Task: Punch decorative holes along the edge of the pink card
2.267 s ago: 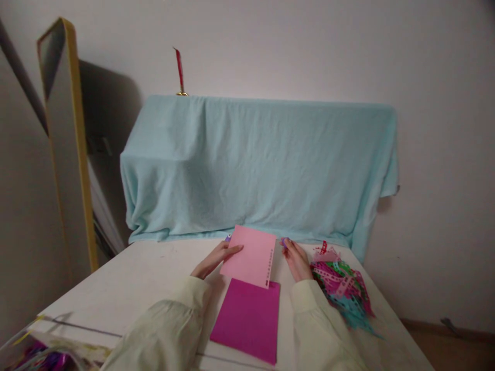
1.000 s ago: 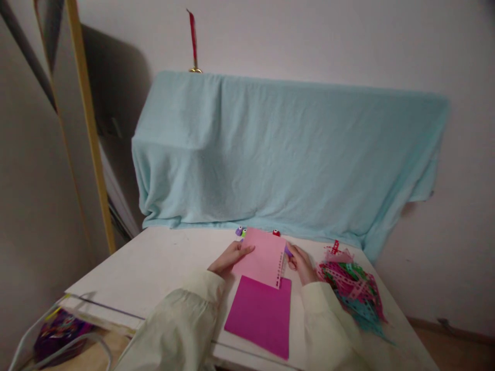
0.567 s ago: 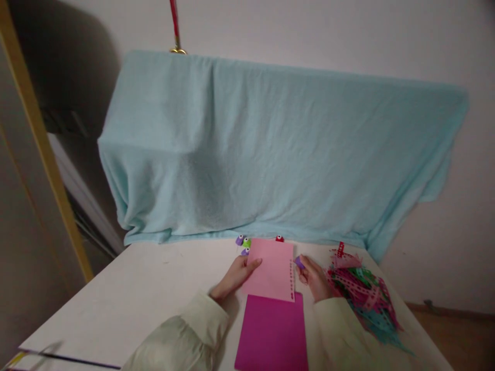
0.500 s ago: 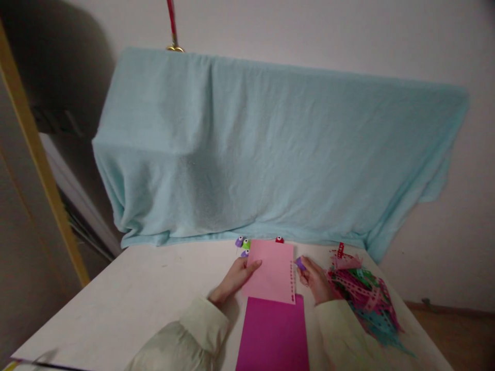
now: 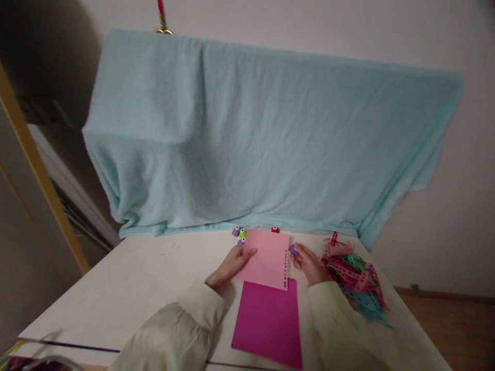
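Note:
A light pink paper sheet (image 5: pixel 267 258) lies on the white table (image 5: pixel 147 278), its right edge showing a row of small punched holes. My left hand (image 5: pixel 231 265) rests flat on the sheet's left edge, fingers apart. At the sheet's right edge my right hand (image 5: pixel 309 265) is shut on a small purple paper punch (image 5: pixel 294 250). A magenta paper sheet (image 5: pixel 268 323) lies partly under the pink one, nearer to me.
Small purple and green punches (image 5: pixel 238 234) and a red punch (image 5: pixel 275 230) sit behind the pink sheet. A heap of coloured punched paper strips (image 5: pixel 356 281) lies at the right. A light blue cloth (image 5: pixel 263 139) drapes something behind the table. A yellow-framed mirror (image 5: pixel 34 170) leans at the left.
The view has shifted left and closer to the table. My right hand with the punch has slid along the pink sheet's right edge. My left hand stays on the left edge.

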{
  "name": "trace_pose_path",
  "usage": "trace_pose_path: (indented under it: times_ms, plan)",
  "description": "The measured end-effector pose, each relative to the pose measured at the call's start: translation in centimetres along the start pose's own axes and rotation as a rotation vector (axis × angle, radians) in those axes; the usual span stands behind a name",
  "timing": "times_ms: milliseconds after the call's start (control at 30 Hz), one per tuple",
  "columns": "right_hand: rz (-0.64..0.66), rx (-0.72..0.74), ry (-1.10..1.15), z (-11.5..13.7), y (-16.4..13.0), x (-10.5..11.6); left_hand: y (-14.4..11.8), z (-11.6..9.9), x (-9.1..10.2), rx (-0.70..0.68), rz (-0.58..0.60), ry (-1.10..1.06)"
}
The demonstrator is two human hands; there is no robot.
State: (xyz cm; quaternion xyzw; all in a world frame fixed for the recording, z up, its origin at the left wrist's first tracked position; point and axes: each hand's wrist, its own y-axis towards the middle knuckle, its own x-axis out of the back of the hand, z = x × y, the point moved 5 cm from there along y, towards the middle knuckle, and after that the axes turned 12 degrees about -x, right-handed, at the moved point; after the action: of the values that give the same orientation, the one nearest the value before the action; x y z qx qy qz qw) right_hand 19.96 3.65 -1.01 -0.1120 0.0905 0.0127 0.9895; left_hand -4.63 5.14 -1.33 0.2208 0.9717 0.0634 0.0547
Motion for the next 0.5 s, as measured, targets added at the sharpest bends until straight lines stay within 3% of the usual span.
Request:
trace_pose_path:
  times_ms: [500]
  plan:
    - [0.008, 0.016, -0.019, 0.5, 0.0, -1.1, -0.1, 0.5, 0.3, 0.017, -0.042, -0.006]
